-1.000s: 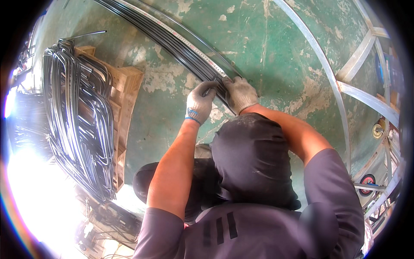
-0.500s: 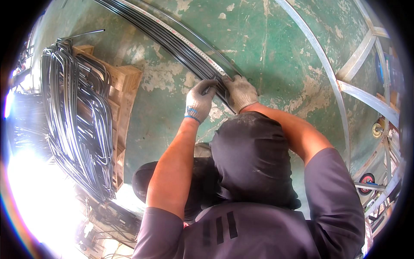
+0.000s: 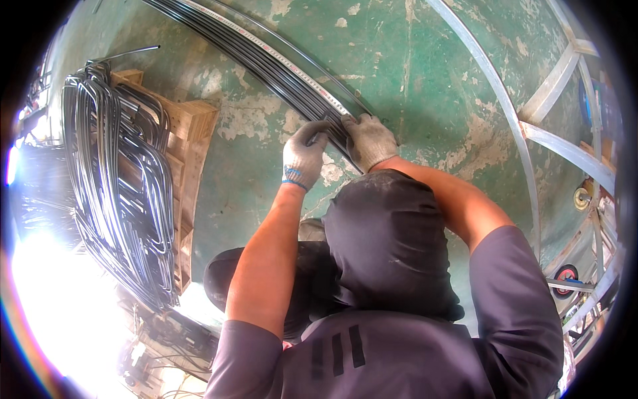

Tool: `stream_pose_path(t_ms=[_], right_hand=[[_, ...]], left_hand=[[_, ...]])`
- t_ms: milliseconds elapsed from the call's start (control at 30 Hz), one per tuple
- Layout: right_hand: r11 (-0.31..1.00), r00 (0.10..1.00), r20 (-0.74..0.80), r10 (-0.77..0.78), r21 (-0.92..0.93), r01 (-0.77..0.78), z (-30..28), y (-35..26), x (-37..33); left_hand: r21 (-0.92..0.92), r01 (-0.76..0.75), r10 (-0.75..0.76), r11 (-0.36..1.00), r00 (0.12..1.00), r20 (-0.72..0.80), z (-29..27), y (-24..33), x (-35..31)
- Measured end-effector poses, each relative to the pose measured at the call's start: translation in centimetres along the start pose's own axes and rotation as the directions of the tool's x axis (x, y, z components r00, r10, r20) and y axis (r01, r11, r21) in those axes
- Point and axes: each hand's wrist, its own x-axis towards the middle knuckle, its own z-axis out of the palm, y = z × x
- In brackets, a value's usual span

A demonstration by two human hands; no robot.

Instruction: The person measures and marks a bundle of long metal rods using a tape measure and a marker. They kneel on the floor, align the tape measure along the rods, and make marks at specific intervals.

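A bundle of long dark metal tubes runs from the upper left down to my hands. Along its right side lies a white tape measure blade with red marks. My right hand, in a grey-white knit glove, grips the near end of that blade against the tubes. My left hand, gloved too, is closed at the bundle's left side, thumb against curled fingers. Whatever it may hold is too small to make out. A single thin tube lies apart, to the right of the bundle.
At left, many bent shiny tubes are piled on a wooden pallet. A pale metal frame curves along the right, with a small red-rimmed wheel near it. The green floor has worn, peeling patches.
My left hand has drawn back slightly to the left, away from the tape blade. My right hand stays at the blade's near end, and the tubes lie as before.
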Motion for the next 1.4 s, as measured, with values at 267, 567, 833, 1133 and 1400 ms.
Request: stream_pose_path(t_ms=[267, 567, 833, 1133, 1400], right_hand=[[1.000, 1.000, 0.004, -0.004, 0.006, 0.004, 0.1, 0.0, 0.0], [1.000, 1.000, -0.016, -0.017, 0.012, 0.017, 0.1, 0.1, 0.0], [1.000, 1.000, -0.010, -0.018, 0.012, 0.018, 0.0, 0.1, -0.1], [1.000, 1.000, 0.000, -0.012, 0.025, 0.012, -0.1, 0.0, -0.1], [1.000, 1.000, -0.017, -0.010, 0.005, 0.010, 0.7, 0.4, 0.1]], left_hand=[[0.008, -0.029, 0.029, 1.000, 1.000, -0.006, 0.1, -0.6, -0.2], [0.025, -0.019, 0.019, 1.000, 1.000, -0.001, 0.3, -0.2, -0.2], [0.060, -0.024, 0.023, 0.998, 1.000, 0.007, 0.3, 0.0, -0.3], [0.031, -0.014, 0.014, 0.999, 1.000, 0.014, 0.2, -0.2, -0.2], [0.015, -0.011, 0.011, 1.000, 1.000, 0.010, 0.3, -0.4, -0.2]])
